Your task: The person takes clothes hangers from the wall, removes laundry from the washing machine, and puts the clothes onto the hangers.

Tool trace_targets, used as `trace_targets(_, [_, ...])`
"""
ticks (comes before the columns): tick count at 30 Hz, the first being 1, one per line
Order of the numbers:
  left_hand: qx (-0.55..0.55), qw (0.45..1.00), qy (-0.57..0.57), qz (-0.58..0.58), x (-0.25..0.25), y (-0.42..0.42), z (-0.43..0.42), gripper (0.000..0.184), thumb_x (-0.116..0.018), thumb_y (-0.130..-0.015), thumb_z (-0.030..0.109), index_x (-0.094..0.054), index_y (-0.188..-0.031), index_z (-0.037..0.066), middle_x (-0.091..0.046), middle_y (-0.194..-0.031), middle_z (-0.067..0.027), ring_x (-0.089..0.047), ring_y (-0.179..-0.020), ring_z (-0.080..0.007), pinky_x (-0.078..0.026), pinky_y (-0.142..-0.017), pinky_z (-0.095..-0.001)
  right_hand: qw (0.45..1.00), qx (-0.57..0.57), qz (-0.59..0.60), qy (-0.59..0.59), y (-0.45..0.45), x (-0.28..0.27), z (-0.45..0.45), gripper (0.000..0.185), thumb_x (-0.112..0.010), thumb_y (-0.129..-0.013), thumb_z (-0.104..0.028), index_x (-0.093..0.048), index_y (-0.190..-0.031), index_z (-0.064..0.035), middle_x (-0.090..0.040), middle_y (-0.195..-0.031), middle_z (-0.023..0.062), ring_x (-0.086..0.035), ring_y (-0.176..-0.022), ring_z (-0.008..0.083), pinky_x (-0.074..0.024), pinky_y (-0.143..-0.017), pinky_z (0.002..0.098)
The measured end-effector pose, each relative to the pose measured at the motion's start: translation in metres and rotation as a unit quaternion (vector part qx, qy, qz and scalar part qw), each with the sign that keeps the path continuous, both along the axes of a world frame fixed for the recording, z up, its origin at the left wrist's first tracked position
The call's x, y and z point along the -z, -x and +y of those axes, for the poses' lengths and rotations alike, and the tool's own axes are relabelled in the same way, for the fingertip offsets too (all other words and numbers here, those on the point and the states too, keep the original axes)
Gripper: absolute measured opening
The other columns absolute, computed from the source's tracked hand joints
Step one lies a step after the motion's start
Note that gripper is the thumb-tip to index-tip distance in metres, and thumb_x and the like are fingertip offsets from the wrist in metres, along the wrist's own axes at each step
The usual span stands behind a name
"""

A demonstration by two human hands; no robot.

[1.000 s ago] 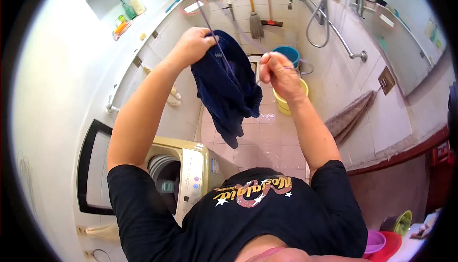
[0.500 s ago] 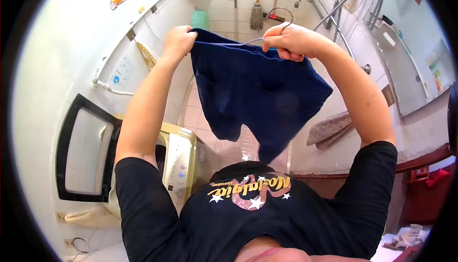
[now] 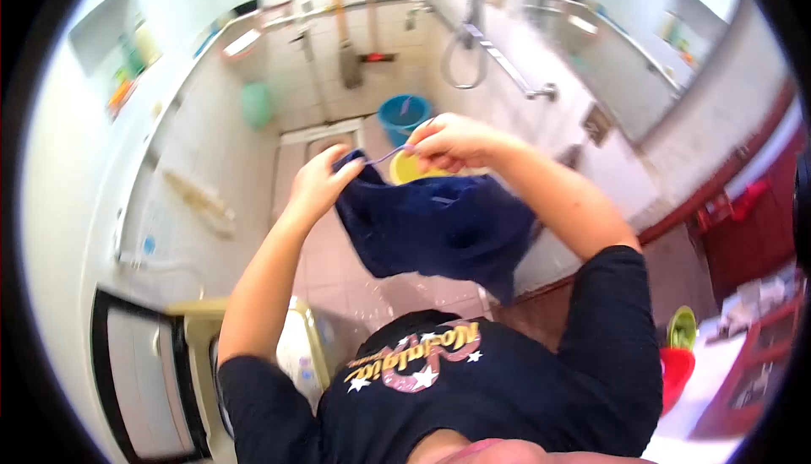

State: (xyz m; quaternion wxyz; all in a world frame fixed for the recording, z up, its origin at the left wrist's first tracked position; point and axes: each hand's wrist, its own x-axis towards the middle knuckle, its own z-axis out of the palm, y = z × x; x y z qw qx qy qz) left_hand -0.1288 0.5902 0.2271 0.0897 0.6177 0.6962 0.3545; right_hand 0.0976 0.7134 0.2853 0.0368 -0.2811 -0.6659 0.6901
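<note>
Your left hand had its fingers pinched on the top-left corner of the garment, and your right hand had its fingertips closed on the purple strip; whether they also caught the cloth, you could not tell. The strip ran between your hands along the garment's top edge. The garment hung in the air above the floor, in front of the yellow tub, its right side drooping lowest. To handle it well, by my judgement, you needed a firm left pinch on that corner, the top edge drawn level, and a light pull on the strip in line with it, lest it twist or snag. The drooping side wanted lifting clear of the floor.
</note>
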Motion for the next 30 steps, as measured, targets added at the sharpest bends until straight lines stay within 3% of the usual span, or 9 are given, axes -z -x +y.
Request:
trace_targets(3, [0.017,0.996,-0.06,0.062,0.028,0.014,-0.021,0.052,-0.066,-0.075,0.03,-0.051,-0.117,0.004,-0.054,-0.118,-0.0167,-0.053,-0.107,-0.0285,-0.042,-0.09,-0.0362,0.995,0.094,0.037,-0.019,-0.04,0.044,0.016,0.017,-0.056,-0.082,-0.013,-0.057,-0.093,-0.0007,-0.058,-0.069,0.0034,-0.041,-0.047,0.0054,-0.032,-0.037,0.0207])
trace_targets(9, [-0.039,0.983,0.087,-0.155,0.087,0.065,-0.107,0.039,-0.064,-0.075,0.018,-0.056,-0.109,0.0,-0.06,-0.098,-0.0089,-0.056,-0.085,-0.0166,-0.045,-0.078,-0.0292,0.928,0.369,0.051,-0.012,-0.144,0.106,0.028,0.017,-0.059,-0.083,-0.015,-0.057,-0.093,-0.0004,-0.058,-0.073,0.0056,-0.042,-0.047,0.0043,-0.0306,-0.035,0.0179])
trace_targets(17, [-0.211,0.913,0.145,-0.317,0.113,0.068,-0.202,0.033,-0.057,-0.08,0.014,-0.054,-0.109,-0.001,-0.058,-0.092,-0.0033,-0.054,-0.081,-0.0123,-0.044,-0.067,-0.0226,0.876,0.475,0.061,0.066,-0.224,0.152,0.082,0.015,-0.058,-0.085,-0.018,-0.059,-0.089,-0.0037,-0.062,-0.077,0.0055,-0.047,-0.05,0.006,-0.0354,-0.039,0.0182])
trace_targets(19, [-0.209,0.915,0.09,-0.333,0.132,0.074,-0.225,0.031,-0.058,-0.08,0.015,-0.056,-0.108,0.0,-0.059,-0.094,-0.0052,-0.055,-0.083,-0.0135,-0.044,-0.069,-0.0244,0.874,0.477,0.073,0.056,-0.233,0.173,0.09,0.018,-0.057,-0.084,-0.021,-0.06,-0.089,-0.004,-0.064,-0.081,0.0079,-0.055,-0.061,0.0123,-0.0451,-0.051,0.0247])
trace_targets(22, [-0.249,0.945,0.079,-0.198,0.116,0.074,-0.259,0.031,-0.059,-0.08,0.021,-0.059,-0.102,0.0,-0.063,-0.091,-0.0099,-0.059,-0.084,-0.0173,-0.045,-0.075,-0.0298,0.891,0.454,0.007,0.009,-0.236,0.173,0.091,0.031,-0.054,-0.085,-0.028,-0.058,-0.1,-0.0008,-0.064,-0.098,0.0133,-0.061,-0.082,0.0203,-0.0498,-0.071,0.0326])
trace_targets(25, [-0.383,0.915,0.043,-0.118,0.142,0.108,-0.335,0.028,-0.059,-0.08,0.021,-0.06,-0.097,-0.001,-0.064,-0.089,-0.0103,-0.059,-0.082,-0.0168,-0.045,-0.075,-0.0294,0.88,0.473,-0.045,-0.018,-0.239,0.182,0.103,0.035,-0.049,-0.088,-0.033,-0.054,-0.105,-0.0021,-0.062,-0.095,0.0129,-0.061,-0.08,0.0235,-0.0518,-0.067,0.0314])
trace_targets(27, [-0.471,0.872,0.06,-0.116,0.146,0.112,-0.389,0.028,-0.06,-0.079,0.023,-0.061,-0.095,0.0,-0.065,-0.086,-0.0107,-0.061,-0.08,-0.0186,-0.046,-0.073,-0.03,0.878,0.345,-0.254,-0.213,-0.276,0.183,0.129,0.027,-0.052,-0.087,-0.031,-0.053,-0.091,-0.0038,-0.056,-0.072,0.0067,-0.058,-0.065,0.0185,-0.0485,-0.053,0.0286])
trace_targets(28, [-0.501,0.853,0.088,-0.113,0.149,0.11,-0.415,0.028,-0.06,-0.077,0.025,-0.062,-0.093,0.002,-0.065,-0.085,-0.0117,-0.061,-0.08,-0.0223,-0.046,-0.072,-0.0326,0.832,0.31,-0.306,-0.344,-0.293,0.188,0.14,0.027,-0.053,-0.086,-0.028,-0.055,-0.089,-0.0009,-0.059,-0.073,0.0109,-0.058,-0.065,0.0217,-0.0477,-0.055,0.0322])
trace_targets(30, [-0.527,0.826,0.148,-0.133,0.176,0.114,-0.463,0.028,-0.063,-0.073,0.029,-0.064,-0.088,0.005,-0.065,-0.082,-0.0123,-0.062,-0.078,-0.0264,-0.047,-0.069,-0.0355,0.643,0.124,-0.336,-0.676,-0.327,0.177,0.168,0.026,-0.053,-0.084,-0.024,-0.056,-0.09,0.0017,-0.061,-0.077,0.0166,-0.058,-0.066,0.0262,-0.0479,-0.059,0.0354])
